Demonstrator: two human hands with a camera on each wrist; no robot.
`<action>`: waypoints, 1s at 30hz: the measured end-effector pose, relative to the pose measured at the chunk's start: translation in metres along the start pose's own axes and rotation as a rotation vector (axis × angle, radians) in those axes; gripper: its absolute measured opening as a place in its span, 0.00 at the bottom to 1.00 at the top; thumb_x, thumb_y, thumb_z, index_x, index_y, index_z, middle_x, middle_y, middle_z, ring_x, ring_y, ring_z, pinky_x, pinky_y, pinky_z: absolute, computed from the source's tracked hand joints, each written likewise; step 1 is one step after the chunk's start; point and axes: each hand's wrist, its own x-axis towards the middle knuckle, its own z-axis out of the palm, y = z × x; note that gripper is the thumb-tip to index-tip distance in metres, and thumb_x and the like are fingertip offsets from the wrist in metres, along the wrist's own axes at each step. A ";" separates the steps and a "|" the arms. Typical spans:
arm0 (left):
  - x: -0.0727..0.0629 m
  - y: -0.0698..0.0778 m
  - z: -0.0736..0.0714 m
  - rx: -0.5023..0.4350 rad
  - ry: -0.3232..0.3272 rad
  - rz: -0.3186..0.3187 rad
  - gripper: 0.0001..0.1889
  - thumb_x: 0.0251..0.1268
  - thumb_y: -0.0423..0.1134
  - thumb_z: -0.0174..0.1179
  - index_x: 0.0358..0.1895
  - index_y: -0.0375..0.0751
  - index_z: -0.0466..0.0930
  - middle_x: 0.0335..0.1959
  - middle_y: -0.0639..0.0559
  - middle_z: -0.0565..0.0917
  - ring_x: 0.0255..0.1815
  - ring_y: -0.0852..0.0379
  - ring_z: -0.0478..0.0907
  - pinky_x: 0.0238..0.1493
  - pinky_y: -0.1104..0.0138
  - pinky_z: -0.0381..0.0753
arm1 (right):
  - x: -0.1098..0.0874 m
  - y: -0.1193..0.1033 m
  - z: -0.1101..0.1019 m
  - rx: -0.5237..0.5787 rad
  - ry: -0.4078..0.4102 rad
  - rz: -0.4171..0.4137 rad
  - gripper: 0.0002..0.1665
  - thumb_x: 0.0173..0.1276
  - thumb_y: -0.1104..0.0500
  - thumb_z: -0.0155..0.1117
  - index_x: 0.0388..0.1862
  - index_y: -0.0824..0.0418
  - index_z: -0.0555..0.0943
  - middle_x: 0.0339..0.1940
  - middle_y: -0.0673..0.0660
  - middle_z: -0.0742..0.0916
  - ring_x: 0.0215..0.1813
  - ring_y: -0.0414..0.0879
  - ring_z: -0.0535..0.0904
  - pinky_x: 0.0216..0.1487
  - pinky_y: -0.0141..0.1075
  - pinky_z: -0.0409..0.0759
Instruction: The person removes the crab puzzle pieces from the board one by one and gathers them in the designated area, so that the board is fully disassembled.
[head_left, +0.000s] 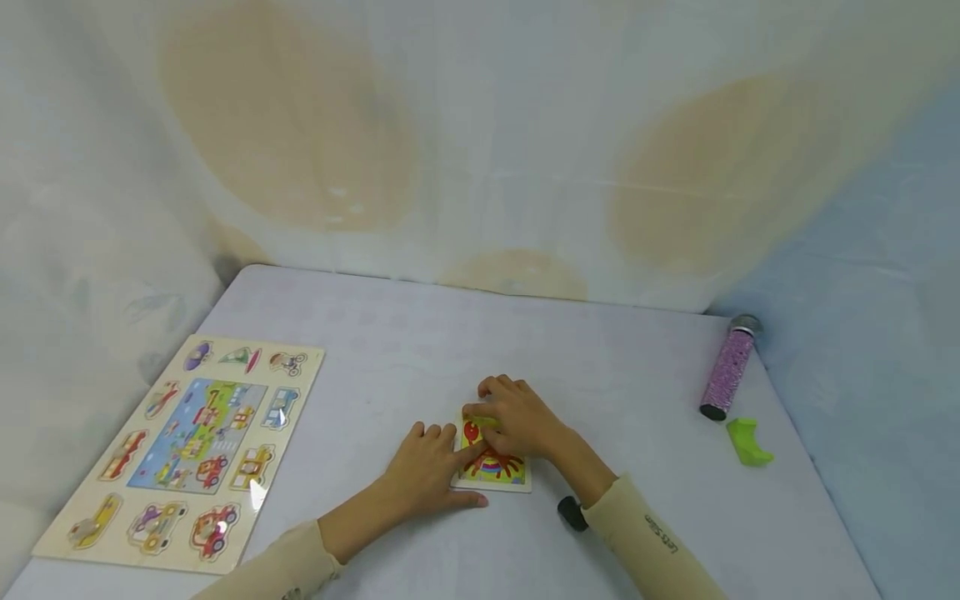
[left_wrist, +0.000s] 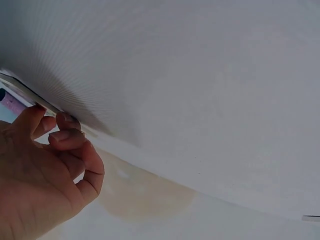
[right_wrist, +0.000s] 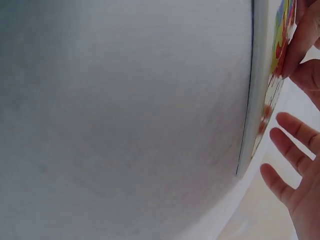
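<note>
A small puzzle board [head_left: 495,484] with a picture of a red, crab-like creature on yellow lies flat on the table between both hands. My left hand [head_left: 427,471] reaches its index finger onto the picture from the left, its thumb stretched out on the table below. From the right, my right hand [head_left: 525,421] touches the upper part of the picture with thumb and index finger, covering some of it. In the right wrist view, the other fingers [right_wrist: 290,150] spread beyond the board's edge [right_wrist: 257,85]. The left wrist view shows the left hand's other fingers [left_wrist: 90,175] loosely bent.
A large wooden puzzle [head_left: 172,533] with vehicle pictures lies at the left. Toward the right are a purple glittery tube [head_left: 729,371] and a green curved piece [head_left: 747,442]. A small black object [head_left: 572,512] sits beside the right sleeve. Patterned fabric [head_left: 517,150] hangs behind the table.
</note>
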 end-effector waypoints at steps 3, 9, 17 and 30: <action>0.000 -0.001 0.000 -0.008 -0.017 0.000 0.41 0.55 0.80 0.48 0.70 0.67 0.70 0.45 0.47 0.78 0.38 0.51 0.74 0.44 0.57 0.69 | 0.001 0.002 0.001 -0.044 0.014 -0.032 0.20 0.69 0.51 0.59 0.60 0.42 0.83 0.58 0.53 0.80 0.60 0.49 0.72 0.62 0.51 0.71; -0.001 -0.002 0.001 0.000 -0.018 0.011 0.41 0.56 0.80 0.48 0.72 0.67 0.68 0.47 0.47 0.78 0.38 0.50 0.76 0.45 0.56 0.70 | 0.009 0.003 0.000 -0.111 0.050 -0.092 0.17 0.69 0.50 0.61 0.55 0.42 0.86 0.55 0.50 0.81 0.59 0.48 0.74 0.61 0.50 0.73; 0.002 -0.006 0.004 0.026 -0.027 0.031 0.40 0.57 0.80 0.46 0.72 0.70 0.66 0.46 0.48 0.79 0.34 0.52 0.77 0.41 0.58 0.68 | 0.026 0.004 0.000 0.071 0.084 -0.061 0.13 0.67 0.57 0.61 0.44 0.50 0.90 0.47 0.49 0.81 0.50 0.45 0.73 0.52 0.44 0.75; 0.003 -0.005 0.000 0.022 -0.037 0.028 0.40 0.57 0.79 0.48 0.73 0.71 0.65 0.44 0.48 0.78 0.31 0.54 0.74 0.38 0.61 0.65 | 0.028 0.009 0.004 0.306 0.114 -0.001 0.15 0.63 0.62 0.60 0.43 0.58 0.90 0.42 0.50 0.80 0.45 0.43 0.71 0.47 0.39 0.71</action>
